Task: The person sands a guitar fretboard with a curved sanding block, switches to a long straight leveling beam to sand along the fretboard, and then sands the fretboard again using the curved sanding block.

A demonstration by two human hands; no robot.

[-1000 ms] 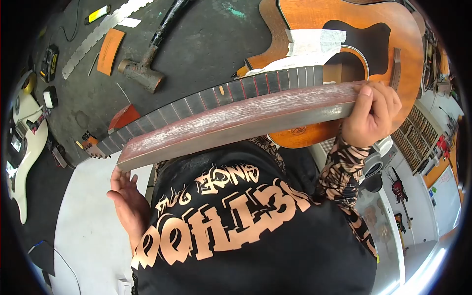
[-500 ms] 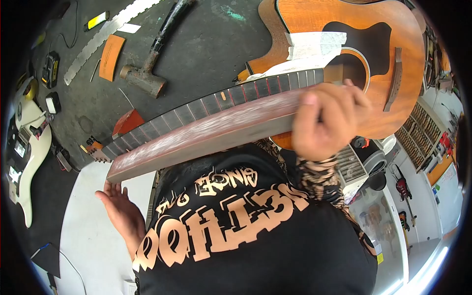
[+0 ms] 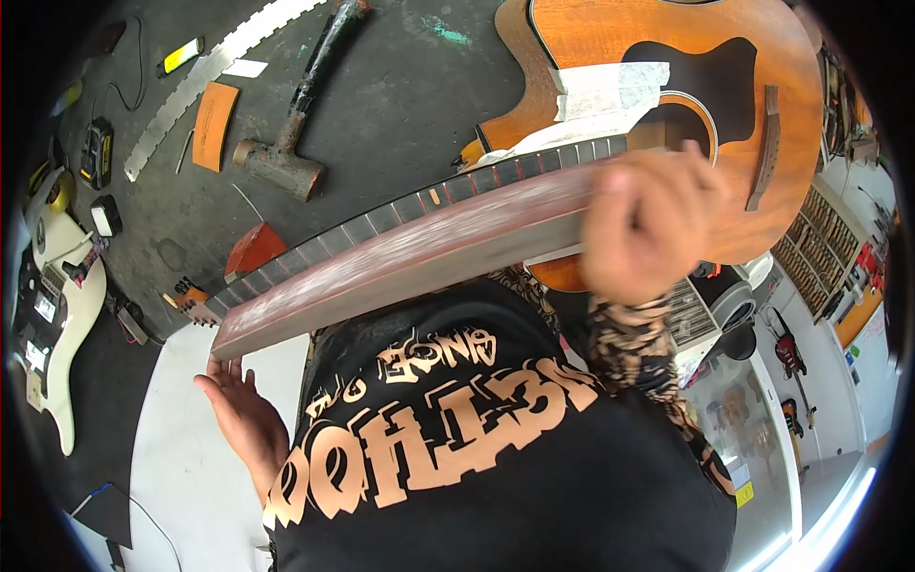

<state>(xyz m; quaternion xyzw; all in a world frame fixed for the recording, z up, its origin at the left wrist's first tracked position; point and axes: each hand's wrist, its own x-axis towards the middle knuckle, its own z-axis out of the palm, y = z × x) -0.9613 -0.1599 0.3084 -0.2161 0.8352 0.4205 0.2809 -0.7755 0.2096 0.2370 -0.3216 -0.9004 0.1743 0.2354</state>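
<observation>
An acoustic guitar (image 3: 581, 38) lies on the dark bench, its fretted neck (image 3: 381, 217) running down to the left. A long sanding beam (image 3: 410, 267) with a worn reddish, white-streaked face lies along the neck's near side, covering part of the fretboard. My right hand (image 3: 648, 229), smeared by motion, is closed around the beam's right end near the soundhole. My left hand (image 3: 246, 415) is palm up with its thumb apart, below the beam's left end. Its fingertips are partly hidden there. White masking tape (image 3: 610, 95) covers part of the guitar body beside the neck.
A hammer (image 3: 286, 162), an orange-brown card (image 3: 214, 124), a notched metal straightedge (image 3: 205, 81) and a red block (image 3: 255, 250) lie on the bench (image 3: 410, 86). A white guitar body (image 3: 71, 353) is at the left. Tool racks (image 3: 815, 238) stand at the right.
My right hand and the beam have shifted slightly to the right along the neck. The left hand keeps about the same place by the beam's left end. The whole view has shifted a little.
</observation>
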